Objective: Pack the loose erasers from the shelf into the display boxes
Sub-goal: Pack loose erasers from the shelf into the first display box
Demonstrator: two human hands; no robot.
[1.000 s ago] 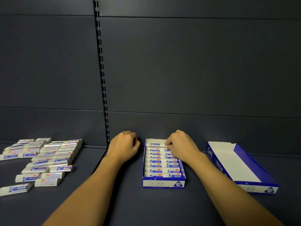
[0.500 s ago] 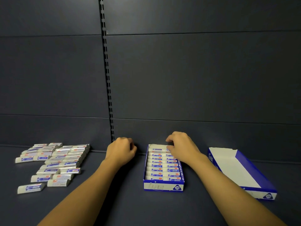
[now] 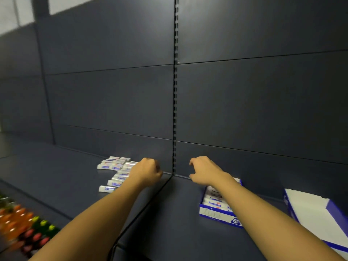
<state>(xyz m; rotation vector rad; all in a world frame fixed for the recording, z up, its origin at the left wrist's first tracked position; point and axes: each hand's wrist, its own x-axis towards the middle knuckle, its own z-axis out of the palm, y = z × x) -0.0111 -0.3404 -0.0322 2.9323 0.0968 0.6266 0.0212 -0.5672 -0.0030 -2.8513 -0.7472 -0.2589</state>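
Several loose white erasers with blue and red sleeves (image 3: 115, 171) lie in a cluster on the dark shelf, left of centre. My left hand (image 3: 147, 171) is curled into a loose fist over the right edge of that cluster and hides some erasers. My right hand (image 3: 204, 171) hovers with fingers apart above the shelf, left of the filled blue-and-white display box (image 3: 219, 215), and holds nothing. My right forearm covers part of that box. An empty display box (image 3: 316, 213) lies at the far right.
A slotted upright (image 3: 175, 91) runs down the dark back panel between my hands. A seam in the shelf (image 3: 143, 210) runs toward me. Blurred coloured markers (image 3: 22, 230) sit on a lower level at bottom left.
The view has swung left and blurred. My right hand has left the filled box and moved left, fingers spread. My left hand has moved left onto the loose erasers.
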